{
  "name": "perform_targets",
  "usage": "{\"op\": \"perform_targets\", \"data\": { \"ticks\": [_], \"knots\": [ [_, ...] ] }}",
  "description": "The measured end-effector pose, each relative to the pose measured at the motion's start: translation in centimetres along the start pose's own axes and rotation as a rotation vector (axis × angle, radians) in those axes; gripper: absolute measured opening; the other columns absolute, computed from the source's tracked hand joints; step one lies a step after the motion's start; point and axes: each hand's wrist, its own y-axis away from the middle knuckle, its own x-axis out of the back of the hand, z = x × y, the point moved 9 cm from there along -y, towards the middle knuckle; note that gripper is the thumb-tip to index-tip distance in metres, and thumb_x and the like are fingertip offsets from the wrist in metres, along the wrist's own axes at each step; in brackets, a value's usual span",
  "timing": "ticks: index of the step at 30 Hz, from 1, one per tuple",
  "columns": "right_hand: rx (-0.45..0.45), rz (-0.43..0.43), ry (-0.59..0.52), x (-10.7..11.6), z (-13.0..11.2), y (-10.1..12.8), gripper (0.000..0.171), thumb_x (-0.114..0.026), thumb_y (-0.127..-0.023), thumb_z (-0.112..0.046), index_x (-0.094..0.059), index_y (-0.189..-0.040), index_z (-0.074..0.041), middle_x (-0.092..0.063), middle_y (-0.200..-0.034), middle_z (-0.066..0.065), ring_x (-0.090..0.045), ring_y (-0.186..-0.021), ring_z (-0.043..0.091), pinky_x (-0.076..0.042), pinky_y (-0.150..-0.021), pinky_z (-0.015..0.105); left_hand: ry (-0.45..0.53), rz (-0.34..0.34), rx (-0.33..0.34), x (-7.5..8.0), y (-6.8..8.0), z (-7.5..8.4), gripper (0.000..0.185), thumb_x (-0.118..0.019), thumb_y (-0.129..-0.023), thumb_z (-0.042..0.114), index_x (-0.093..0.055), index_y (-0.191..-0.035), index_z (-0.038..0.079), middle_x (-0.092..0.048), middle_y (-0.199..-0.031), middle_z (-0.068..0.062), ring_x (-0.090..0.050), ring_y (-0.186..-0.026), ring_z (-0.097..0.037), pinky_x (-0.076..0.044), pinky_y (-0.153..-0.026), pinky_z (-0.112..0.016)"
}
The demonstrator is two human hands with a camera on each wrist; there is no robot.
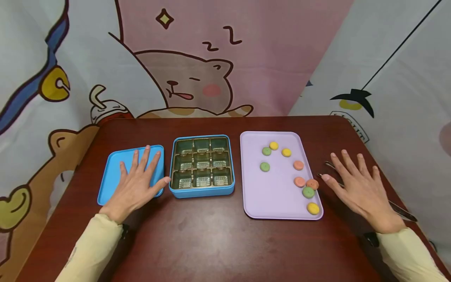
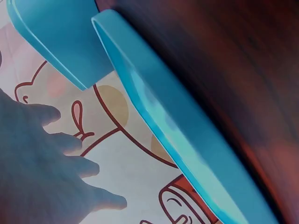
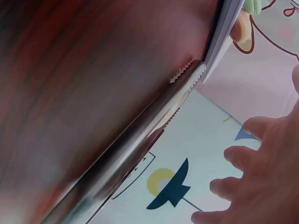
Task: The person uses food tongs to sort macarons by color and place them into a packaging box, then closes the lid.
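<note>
- Blue tin box (image 1: 201, 166) sits open at the middle of the table (image 1: 211, 239), its nine gold compartments all bare.
- Your left hand (image 1: 135, 184) lies flat on the blue lid (image 1: 112, 176) just beside the box, fingers spread and gripping nothing.
- Your right hand (image 1: 359, 188) rests flat over the metal tongs (image 1: 401, 211), fingers apart; the tongs are not yet picked up.
- Nine round sweets lie on the lilac tray (image 1: 271, 196), among them a green one (image 1: 265, 167) and a yellow one (image 1: 312, 208).
- By my reading, nothing is packed yet; every sweet is left to go.
</note>
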Motion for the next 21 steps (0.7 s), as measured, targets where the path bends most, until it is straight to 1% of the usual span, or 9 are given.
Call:
{"op": "perform_targets", "data": {
  "ticks": [6,9,13,16,18,21],
  "knots": [
    [0.000,-0.027,-0.009,0.2,1.1,0.7,0.086,-0.046,-0.103,-0.059,-0.009,-0.168,-0.017,-0.001,-0.171,0.021,0.011,-0.153,0.051,0.015,-0.114,0.073,0.029,-0.003,-0.032,0.1,-0.5,1.1,0.092,-0.051,-0.100,0.066,-0.015,-0.168,0.015,0.003,-0.174,-0.013,0.006,-0.157,-0.046,-0.002,-0.110,-0.083],
    [-0.003,-0.045,-0.030,0.2,2.0,1.0,0.086,-0.048,-0.103,-0.058,-0.009,-0.168,-0.017,-0.003,-0.171,0.023,0.010,-0.153,0.052,0.012,-0.113,0.075,0.048,-0.017,-0.047,-0.1,-0.8,1.6,0.092,-0.049,-0.100,0.066,-0.014,-0.168,0.015,0.003,-0.174,-0.013,0.005,-0.157,-0.046,-0.002,-0.111,-0.082],
    [-0.021,-0.085,-0.077,0.1,3.7,1.4,0.087,-0.050,-0.103,-0.056,-0.007,-0.168,-0.016,-0.004,-0.170,0.025,0.009,-0.153,0.054,0.004,-0.112,0.080,0.061,-0.040,-0.049,-0.4,-1.3,2.0,0.092,-0.048,-0.101,0.067,-0.013,-0.168,0.015,-0.003,-0.173,-0.014,0.001,-0.157,-0.046,-0.003,-0.112,-0.081],
    [-0.038,-0.123,-0.121,-0.3,5.2,1.6,0.089,-0.052,-0.103,-0.055,-0.006,-0.168,-0.016,-0.004,-0.170,0.027,0.008,-0.152,0.056,0.002,-0.110,0.081,0.063,-0.057,-0.045,-0.7,-1.6,2.2,0.092,-0.048,-0.101,0.066,-0.012,-0.168,0.015,-0.008,-0.173,-0.015,-0.003,-0.156,-0.047,-0.002,-0.112,-0.080],
    [-0.050,-0.148,-0.151,-0.5,6.2,1.8,0.091,-0.054,-0.103,-0.054,-0.005,-0.168,-0.015,-0.003,-0.169,0.027,0.006,-0.151,0.057,0.002,-0.109,0.082,0.065,-0.069,-0.044,-0.9,-1.8,2.2,0.093,-0.048,-0.101,0.067,-0.011,-0.168,0.014,-0.009,-0.173,-0.015,-0.004,-0.156,-0.047,-0.002,-0.112,-0.081],
    [-0.056,-0.183,-0.188,-0.8,7.5,2.1,0.094,-0.058,-0.102,-0.053,-0.004,-0.168,-0.013,-0.003,-0.169,0.028,0.004,-0.151,0.058,-0.001,-0.108,0.083,0.066,-0.083,-0.045,-1.2,-2.0,2.3,0.094,-0.047,-0.101,0.068,-0.009,-0.168,0.014,-0.008,-0.173,-0.015,-0.005,-0.156,-0.047,-0.002,-0.112,-0.081]
  ]
}}
